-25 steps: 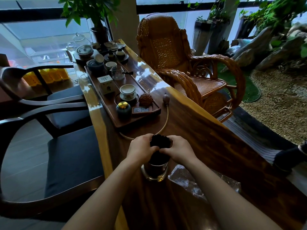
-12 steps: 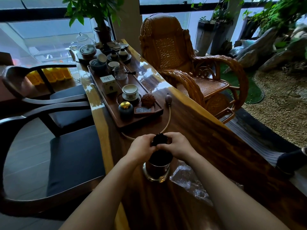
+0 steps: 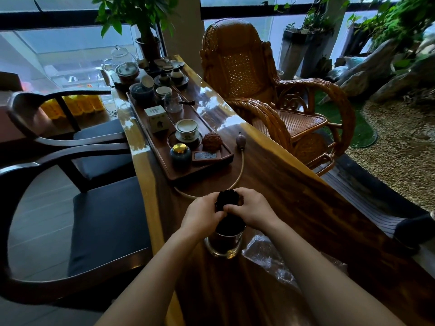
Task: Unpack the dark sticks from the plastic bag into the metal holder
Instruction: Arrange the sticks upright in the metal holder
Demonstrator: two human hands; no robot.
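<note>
Dark sticks (image 3: 227, 200) stand bundled in metal holder (image 3: 223, 243) (upright).

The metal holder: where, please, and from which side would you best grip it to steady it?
Probably the bare lower wall of the metal holder, above the flared base, from its left: it stands upright and round. The left hand and right hand crowd the dark sticks at its mouth, and the plastic bag lies to its right.

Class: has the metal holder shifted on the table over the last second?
No. The metal holder keeps its place, just nearer than the hose and the tea tray.
</note>
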